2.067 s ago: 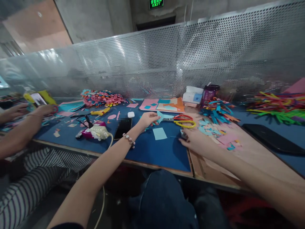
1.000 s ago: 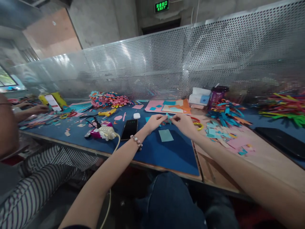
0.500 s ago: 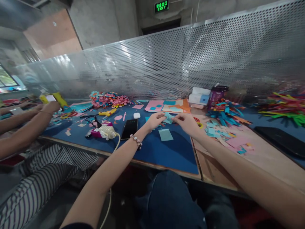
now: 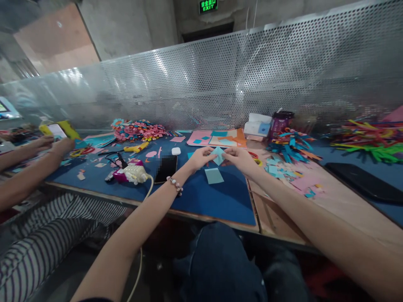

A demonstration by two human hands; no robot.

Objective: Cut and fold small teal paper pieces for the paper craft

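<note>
Between my two hands is a small light-blue piece of folded paper (image 4: 218,155), creased down its middle and held just above the table. My left hand (image 4: 201,159) pinches its left side, with a beaded bracelet on the wrist. The right side is gripped by my right hand (image 4: 236,159), thumb and fingers closed on it. Below them a flat pale-blue square of paper (image 4: 214,176) lies on the blue tabletop (image 4: 217,203). Behind my hands are pink and orange sheets (image 4: 241,138) with blue pieces on top.
A phone (image 4: 166,169), a power strip with a cord (image 4: 130,173) and a yellow glue gun (image 4: 136,147) lie to the left. Paper scraps (image 4: 278,167), blue strips (image 4: 288,144) and a black case (image 4: 362,182) are at right. Another person's hands (image 4: 59,147) work far left.
The folded paper now shows a wider, diamond-like face between my fingers, and my right hand sits closer around it. The whole view has shifted slightly.
</note>
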